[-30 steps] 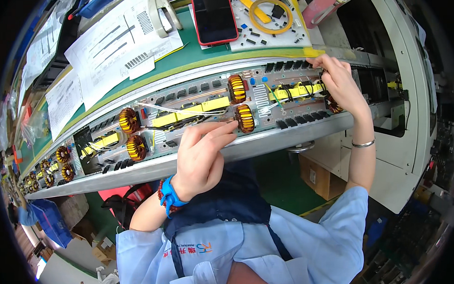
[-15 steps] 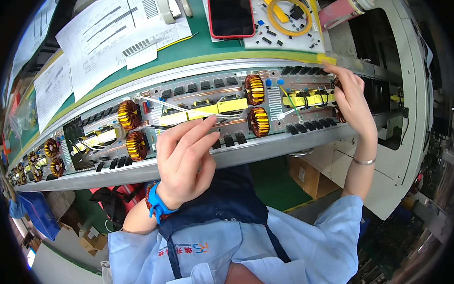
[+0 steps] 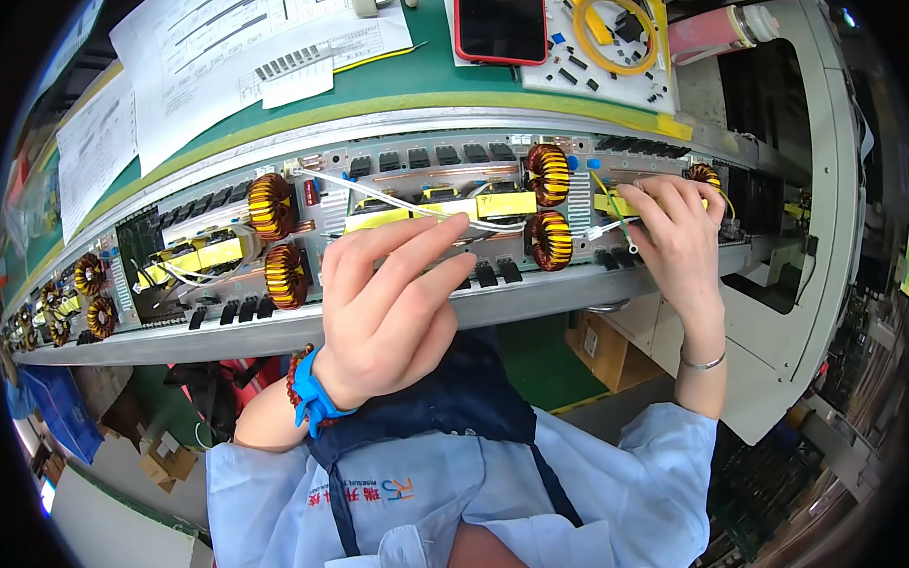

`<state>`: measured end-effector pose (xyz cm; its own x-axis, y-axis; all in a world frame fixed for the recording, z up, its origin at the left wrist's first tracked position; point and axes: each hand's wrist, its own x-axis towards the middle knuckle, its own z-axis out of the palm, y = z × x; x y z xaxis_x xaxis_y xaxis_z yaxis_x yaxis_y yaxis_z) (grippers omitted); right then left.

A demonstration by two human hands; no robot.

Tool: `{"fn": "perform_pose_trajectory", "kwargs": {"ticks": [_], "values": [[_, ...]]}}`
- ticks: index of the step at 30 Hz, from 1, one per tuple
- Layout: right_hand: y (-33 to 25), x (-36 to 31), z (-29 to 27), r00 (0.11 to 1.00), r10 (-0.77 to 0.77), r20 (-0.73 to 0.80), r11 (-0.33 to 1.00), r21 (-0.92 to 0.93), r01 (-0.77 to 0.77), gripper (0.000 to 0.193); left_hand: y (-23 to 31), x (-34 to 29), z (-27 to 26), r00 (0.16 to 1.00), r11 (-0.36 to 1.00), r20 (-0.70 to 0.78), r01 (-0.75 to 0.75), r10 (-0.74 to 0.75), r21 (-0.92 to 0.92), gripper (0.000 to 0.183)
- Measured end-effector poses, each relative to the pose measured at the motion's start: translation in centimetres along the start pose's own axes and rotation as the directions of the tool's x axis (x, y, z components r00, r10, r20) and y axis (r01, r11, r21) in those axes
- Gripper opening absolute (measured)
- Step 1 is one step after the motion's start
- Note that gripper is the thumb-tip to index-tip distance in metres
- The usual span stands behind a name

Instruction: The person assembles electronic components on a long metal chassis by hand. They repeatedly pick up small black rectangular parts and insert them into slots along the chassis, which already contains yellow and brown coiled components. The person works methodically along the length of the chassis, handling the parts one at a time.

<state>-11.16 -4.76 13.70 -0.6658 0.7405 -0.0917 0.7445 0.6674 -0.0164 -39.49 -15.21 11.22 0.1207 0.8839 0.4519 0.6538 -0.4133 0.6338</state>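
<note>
A long row of circuit boards (image 3: 322, 211) lies along a metal rail conveyor, carrying copper-wound toroid coils (image 3: 547, 175), yellow-taped transformers (image 3: 505, 204) and small black components. Over the middle board hovers my left hand (image 3: 389, 307), its fingers stretched and apart, with nothing visible in it. White wires (image 3: 378, 193) run across the board just beyond its fingertips. My right hand (image 3: 681, 242) reaches over the board's right part, fingers bent and spread, touching or close above a yellow-taped transformer there. Next to its thumb sits a green-yellow wire (image 3: 611, 204) with a ring terminal.
Printed sheets (image 3: 202, 55) cover the green bench behind the rail. Farther right are a red-edged phone (image 3: 501, 23), a white foam pad (image 3: 602, 84) with loose components and a tape roll, and a pink bottle (image 3: 708, 35). A grey machine (image 3: 772, 365) flanks the right end.
My right hand has moved from the rail's far edge back over the board, uncovering a toroid coil. My left hand stays above the middle board. The view has shifted slightly.
</note>
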Motion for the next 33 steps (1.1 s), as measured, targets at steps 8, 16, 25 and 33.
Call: {"fn": "perform_pose_trajectory", "kwargs": {"ticks": [8, 16, 25, 33], "values": [[1.1, -1.2, -0.4, 0.998, 0.044, -0.037, 0.994, -0.094, -0.047, 0.047, 0.2, -0.7, -0.7, 1.000, 1.000, -0.030, -0.006, 0.007, 0.030, 0.036], [0.1, -1.9, -3.6, 0.996, 0.087, -0.034, 0.987, -0.136, -0.091, 0.049, 0.2, -0.1, -0.2, 0.998, 0.975, 0.057, 0.017, -0.030, 0.222, 0.051], [-6.9, 2.4, -2.5, 0.971, -0.160, -0.180, 0.899, 0.381, 0.219, 0.039, -1.4, 1.2, -1.9, 0.992, 0.977, 0.109, 0.037, -0.061, 0.209, 0.039], [-7.8, 4.5, -1.0, 0.965, -0.081, -0.249, 0.783, 0.583, 0.216, 0.025, -3.4, 2.5, -2.2, 0.987, 0.988, 0.164, -0.027, 0.003, 0.149, 0.016]]}}
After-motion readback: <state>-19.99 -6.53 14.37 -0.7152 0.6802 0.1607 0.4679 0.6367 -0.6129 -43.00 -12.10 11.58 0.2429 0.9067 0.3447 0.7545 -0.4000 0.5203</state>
